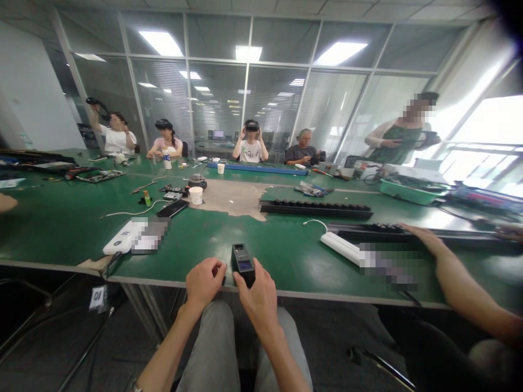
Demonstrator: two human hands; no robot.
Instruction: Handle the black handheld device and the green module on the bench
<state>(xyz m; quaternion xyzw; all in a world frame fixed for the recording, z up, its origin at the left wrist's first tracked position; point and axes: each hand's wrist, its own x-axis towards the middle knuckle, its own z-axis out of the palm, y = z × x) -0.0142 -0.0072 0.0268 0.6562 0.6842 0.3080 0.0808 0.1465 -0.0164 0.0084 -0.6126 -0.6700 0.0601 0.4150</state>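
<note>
A small black handheld device (pixel 243 263) with a little blue screen stands at the near edge of the green table (pixel 281 247). My right hand (pixel 257 296) is wrapped round its lower end from the right. My left hand (pixel 204 282) is curled in a loose fist just left of the device, fingertips at the table's edge; whether it holds anything is hidden. My knees in grey trousers are below both hands.
A white power strip (pixel 341 246) and long black strips (pixel 314 208) lie to the right, where a neighbour's arm (pixel 457 283) rests. A white box (pixel 122 237), phone (pixel 172 208) and paper cup (pixel 196 195) sit left. Several people sit at the far side.
</note>
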